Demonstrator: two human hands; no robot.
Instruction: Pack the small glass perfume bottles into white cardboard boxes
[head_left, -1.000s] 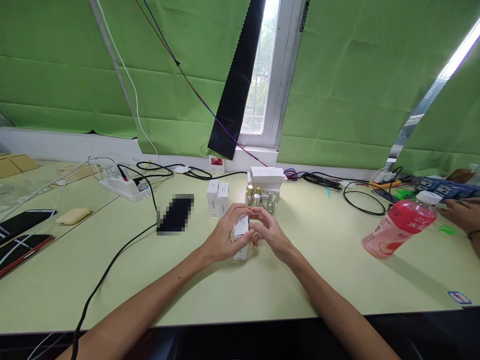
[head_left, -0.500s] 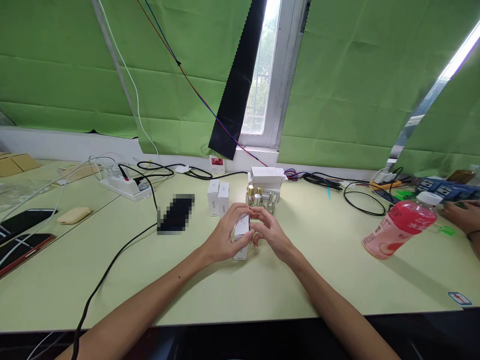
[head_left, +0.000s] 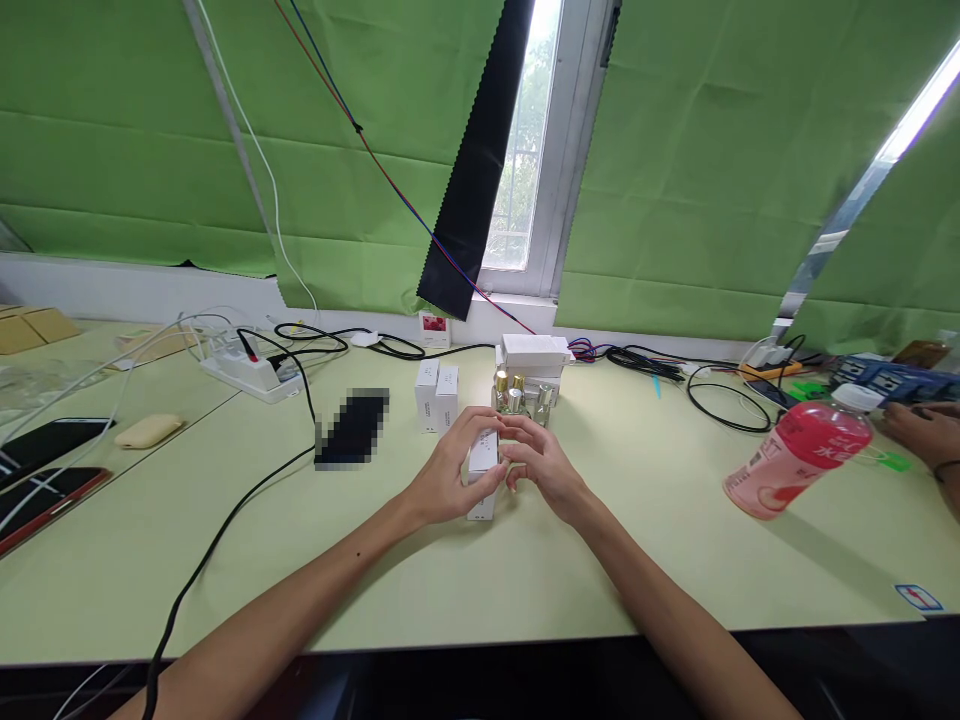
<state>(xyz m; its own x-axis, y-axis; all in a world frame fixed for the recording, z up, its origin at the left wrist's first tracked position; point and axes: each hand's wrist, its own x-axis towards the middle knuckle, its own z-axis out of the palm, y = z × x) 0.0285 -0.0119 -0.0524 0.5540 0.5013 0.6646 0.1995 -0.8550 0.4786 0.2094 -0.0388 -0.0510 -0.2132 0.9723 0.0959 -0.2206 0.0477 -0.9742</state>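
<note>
A small white carton (head_left: 483, 452) with printed text stands upright on the table between my hands. My left hand (head_left: 450, 470) is closed around its left side, with the thumb across the front face. From the right, my right hand (head_left: 544, 462) has its curled fingertips against the top and right edge of the carton. Parts of the carton's top and sides are hidden by my fingers. Just behind my hands stand several small glass bottles (head_left: 541, 408) with gold or silver caps. Two similar white cartons (head_left: 447, 398) stand upright to the left.
White boxes (head_left: 534, 352) are stacked behind the bottles. A dark pixelated rectangle (head_left: 352, 430) lies at left, near a black cable and a power strip (head_left: 251, 372). On the right are a pink drink bottle (head_left: 806, 450) and another person's hand (head_left: 911, 432).
Both my hands and the carton stay almost where they were, with only slight finger movement. The other person's hand at the far right has shifted a little.
</note>
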